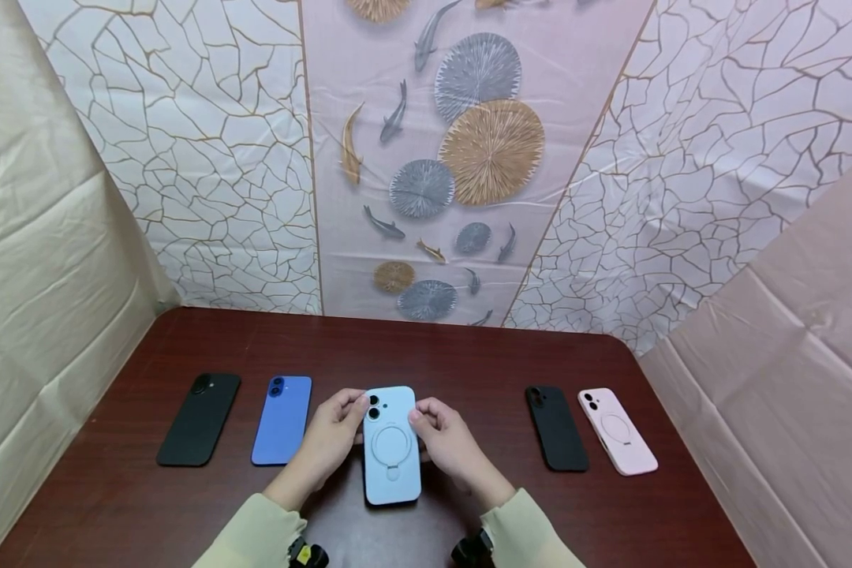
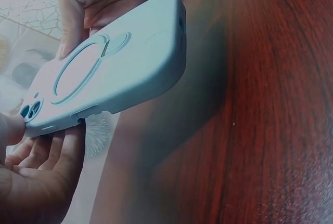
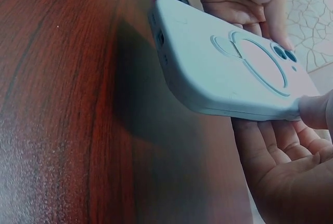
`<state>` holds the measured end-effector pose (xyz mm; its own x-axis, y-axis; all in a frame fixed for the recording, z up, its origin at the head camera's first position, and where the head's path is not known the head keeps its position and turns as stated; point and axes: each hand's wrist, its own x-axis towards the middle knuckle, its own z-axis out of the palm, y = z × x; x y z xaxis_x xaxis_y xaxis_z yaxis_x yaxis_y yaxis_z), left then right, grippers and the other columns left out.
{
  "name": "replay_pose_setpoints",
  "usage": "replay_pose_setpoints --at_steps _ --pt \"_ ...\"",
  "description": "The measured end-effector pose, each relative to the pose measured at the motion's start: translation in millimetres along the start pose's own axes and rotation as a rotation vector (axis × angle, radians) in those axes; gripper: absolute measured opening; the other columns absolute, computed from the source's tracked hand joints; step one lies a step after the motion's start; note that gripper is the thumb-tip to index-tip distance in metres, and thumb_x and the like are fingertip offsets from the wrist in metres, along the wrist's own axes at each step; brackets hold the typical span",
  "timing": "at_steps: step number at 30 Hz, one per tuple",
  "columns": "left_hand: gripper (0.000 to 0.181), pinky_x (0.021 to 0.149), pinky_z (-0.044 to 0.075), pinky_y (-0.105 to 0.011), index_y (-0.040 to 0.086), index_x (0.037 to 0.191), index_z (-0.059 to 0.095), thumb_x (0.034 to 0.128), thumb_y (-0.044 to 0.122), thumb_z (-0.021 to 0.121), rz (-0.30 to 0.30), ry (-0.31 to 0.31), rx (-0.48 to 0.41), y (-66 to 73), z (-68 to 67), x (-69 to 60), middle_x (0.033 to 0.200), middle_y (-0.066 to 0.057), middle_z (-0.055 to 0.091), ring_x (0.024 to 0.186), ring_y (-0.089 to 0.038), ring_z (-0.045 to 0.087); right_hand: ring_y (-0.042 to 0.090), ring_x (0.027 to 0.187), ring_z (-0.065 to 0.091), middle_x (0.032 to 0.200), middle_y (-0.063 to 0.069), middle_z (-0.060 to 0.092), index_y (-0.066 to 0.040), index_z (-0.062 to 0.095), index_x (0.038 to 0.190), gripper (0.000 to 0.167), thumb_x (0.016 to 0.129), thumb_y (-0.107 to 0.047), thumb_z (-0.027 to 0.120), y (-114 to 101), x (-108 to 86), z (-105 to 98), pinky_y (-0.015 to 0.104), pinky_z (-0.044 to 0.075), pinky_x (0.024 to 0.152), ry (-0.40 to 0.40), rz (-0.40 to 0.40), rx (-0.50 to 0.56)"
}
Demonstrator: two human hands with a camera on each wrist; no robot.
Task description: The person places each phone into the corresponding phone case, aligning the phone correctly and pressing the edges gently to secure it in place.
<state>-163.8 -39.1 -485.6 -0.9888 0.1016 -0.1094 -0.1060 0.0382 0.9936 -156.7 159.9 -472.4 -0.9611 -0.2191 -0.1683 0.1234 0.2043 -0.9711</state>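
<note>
A light blue phone case (image 1: 393,487) with a ring stand on its back and two round camera openings is held above the table, its back facing up. My left hand (image 1: 329,435) grips its left edge near the camera openings, thumb on top and fingers underneath. Opposite it, my right hand (image 1: 456,448) pinches the right edge the same way. In the right wrist view the case (image 3: 197,57) shows a port opening at its bottom end. Side cutouts appear on the case (image 2: 140,52) in the left wrist view. Whether a phone sits inside cannot be told.
On the dark red wooden table (image 1: 468,355), a black phone (image 1: 200,426) and a blue phone (image 1: 282,426) lie to the left. To the right are a black phone case (image 1: 559,434) and a pale pink case (image 1: 621,450) with a ring. Patterned cloth (image 1: 241,197) hangs behind.
</note>
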Motion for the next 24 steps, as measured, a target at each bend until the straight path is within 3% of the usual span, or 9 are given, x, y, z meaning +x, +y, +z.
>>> replay_pose_setpoints --at_steps 6,18,24 --pt "0.027 0.073 0.055 -0.034 0.009 0.114 0.061 0.1029 0.030 0.049 0.006 0.001 0.019 1.3 -0.5 -1.2 0.105 -0.006 0.068 0.092 -0.019 0.061 0.028 0.076 0.062 0.089 0.008 0.065 -0.002 0.057 0.112 0.023 0.102 -0.021 0.050 -0.7 -1.3 0.7 0.046 0.055 0.065 -0.012 -0.014 0.015" --pt "0.026 0.073 0.054 -0.034 0.010 0.116 0.061 0.1036 0.029 0.047 -0.005 0.012 0.058 -2.1 -1.1 -5.6 0.099 -0.006 0.066 0.089 -0.019 0.061 0.026 0.077 0.064 0.091 0.010 0.066 -0.004 0.057 0.110 0.024 0.101 -0.025 0.053 3.2 -3.9 1.5 0.043 0.056 0.067 -0.048 0.011 0.021" --pt "0.031 0.073 0.054 -0.034 0.010 0.120 0.060 0.1037 0.031 0.046 0.009 0.020 0.074 -1.8 -1.4 -3.1 0.103 -0.007 0.065 0.089 -0.019 0.061 0.025 0.080 0.064 0.096 0.010 0.068 -0.006 0.059 0.116 0.034 0.099 -0.035 0.056 -3.3 0.7 -0.4 0.042 0.056 0.070 -0.003 0.026 0.033"
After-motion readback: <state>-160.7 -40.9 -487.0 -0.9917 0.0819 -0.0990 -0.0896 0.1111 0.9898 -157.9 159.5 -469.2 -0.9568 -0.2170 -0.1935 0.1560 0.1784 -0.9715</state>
